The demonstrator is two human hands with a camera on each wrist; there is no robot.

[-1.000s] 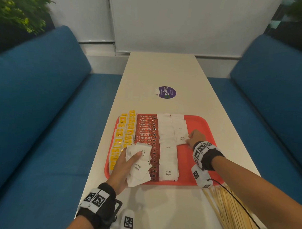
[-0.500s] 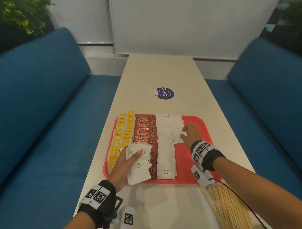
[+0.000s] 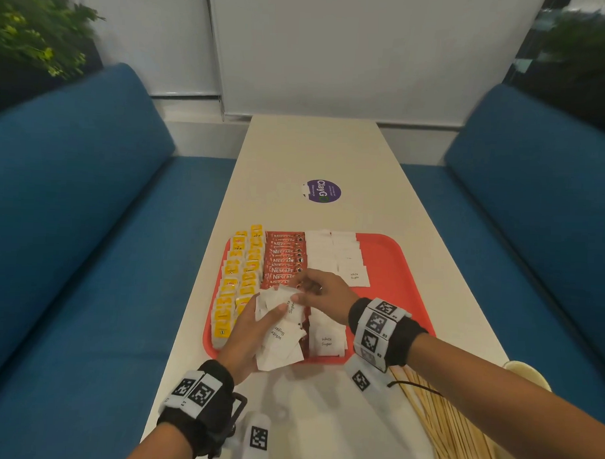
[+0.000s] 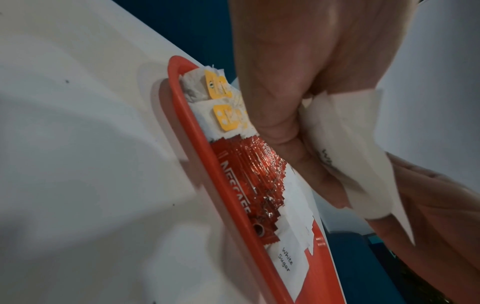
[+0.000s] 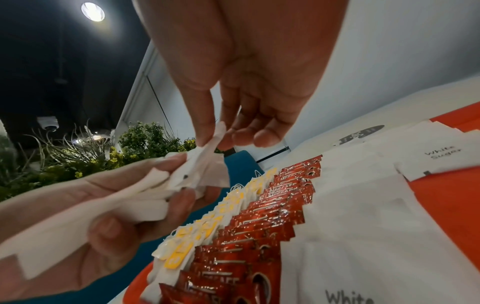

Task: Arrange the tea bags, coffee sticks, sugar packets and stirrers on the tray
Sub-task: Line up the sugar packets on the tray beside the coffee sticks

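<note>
A red tray (image 3: 389,256) holds yellow tea bags (image 3: 237,278) on its left, red coffee sticks (image 3: 283,259) beside them and white sugar packets (image 3: 338,254) in two rows. My left hand (image 3: 253,327) grips a fanned stack of sugar packets (image 3: 280,335) over the tray's near left part. My right hand (image 3: 312,288) pinches the top packet of that stack (image 5: 211,144) between thumb and forefinger. Wooden stirrers (image 3: 448,430) lie in a loose bundle on the table near my right forearm.
The white table (image 3: 314,150) runs away between two blue sofas (image 3: 72,200). A purple round sticker (image 3: 323,191) sits beyond the tray. The tray's right strip (image 3: 394,301) shows bare red. A pale cup rim (image 3: 526,367) shows by my right arm.
My right hand has left the right sugar row and come back left to the stack in my left hand, where it now pinches a packet. The left hand has stayed put.
</note>
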